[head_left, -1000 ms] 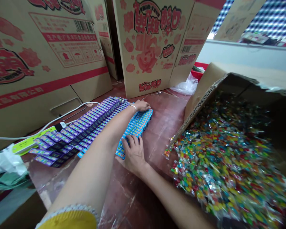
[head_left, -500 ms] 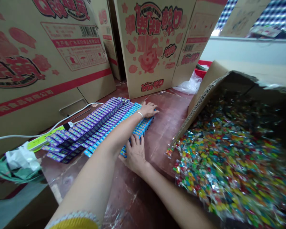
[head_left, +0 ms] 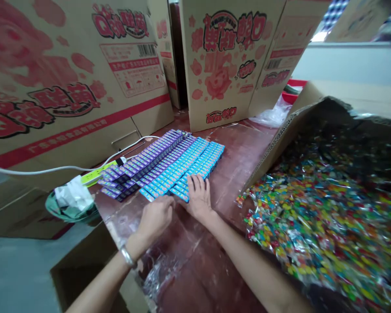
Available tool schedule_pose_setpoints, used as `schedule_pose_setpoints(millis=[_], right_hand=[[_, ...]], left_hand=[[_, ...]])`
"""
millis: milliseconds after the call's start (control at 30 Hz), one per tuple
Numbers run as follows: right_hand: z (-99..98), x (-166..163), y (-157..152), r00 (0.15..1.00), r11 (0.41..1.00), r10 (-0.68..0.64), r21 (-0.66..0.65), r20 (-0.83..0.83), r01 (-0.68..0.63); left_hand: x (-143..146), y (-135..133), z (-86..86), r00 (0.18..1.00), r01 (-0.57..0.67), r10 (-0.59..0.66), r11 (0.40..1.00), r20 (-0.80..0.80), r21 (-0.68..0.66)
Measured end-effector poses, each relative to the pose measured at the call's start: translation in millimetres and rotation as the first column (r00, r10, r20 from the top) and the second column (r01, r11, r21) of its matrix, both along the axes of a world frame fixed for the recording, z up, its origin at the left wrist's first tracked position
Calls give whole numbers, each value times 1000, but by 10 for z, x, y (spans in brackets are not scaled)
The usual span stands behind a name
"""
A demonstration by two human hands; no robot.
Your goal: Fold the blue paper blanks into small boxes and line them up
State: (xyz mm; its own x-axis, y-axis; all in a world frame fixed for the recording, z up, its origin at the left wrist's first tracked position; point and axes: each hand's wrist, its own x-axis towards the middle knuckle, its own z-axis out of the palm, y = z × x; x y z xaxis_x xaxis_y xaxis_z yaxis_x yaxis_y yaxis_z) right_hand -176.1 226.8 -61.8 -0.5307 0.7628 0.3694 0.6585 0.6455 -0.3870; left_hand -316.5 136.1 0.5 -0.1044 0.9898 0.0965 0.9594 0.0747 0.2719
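Observation:
Rows of small blue boxes and purple boxes lie packed side by side on a reddish table. My right hand lies flat with fingers spread on the near end of the blue rows. My left hand sits at the near edge of the blue rows, its fingers curled under; whether it holds anything is hidden. A bangle circles my left wrist.
An open carton full of coloured wrapped sweets lies at the right. Tall printed cartons stand behind and to the left. A white cable and green power strip run at the left, beside a bag of crumpled paper.
My left hand has drawn back from the far end of the rows to the near edge. My right hand stays on the near end. The view has shifted left.

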Motion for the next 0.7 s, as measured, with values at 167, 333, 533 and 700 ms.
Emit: schedule_pose_setpoints(millis=[167,333,533,700], right_hand=[[70,108,-65,999,1000,25,-15,36,-24],[254,446,-54,983,977,130,-155,-127,-150],[228,395,846,535,901,-377,-434,-756,21],[142,222,1619,433,872,-470,-480,-770,93]], left_hand=[[197,-322,-451,993,34,-44,995,109,92],[284,-233,-552,996,11,-25,987,87,160],[310,-219,-631,999,2,-8,977,31,214],[311,-210,-684,1000,6,-9,969,13,245]])
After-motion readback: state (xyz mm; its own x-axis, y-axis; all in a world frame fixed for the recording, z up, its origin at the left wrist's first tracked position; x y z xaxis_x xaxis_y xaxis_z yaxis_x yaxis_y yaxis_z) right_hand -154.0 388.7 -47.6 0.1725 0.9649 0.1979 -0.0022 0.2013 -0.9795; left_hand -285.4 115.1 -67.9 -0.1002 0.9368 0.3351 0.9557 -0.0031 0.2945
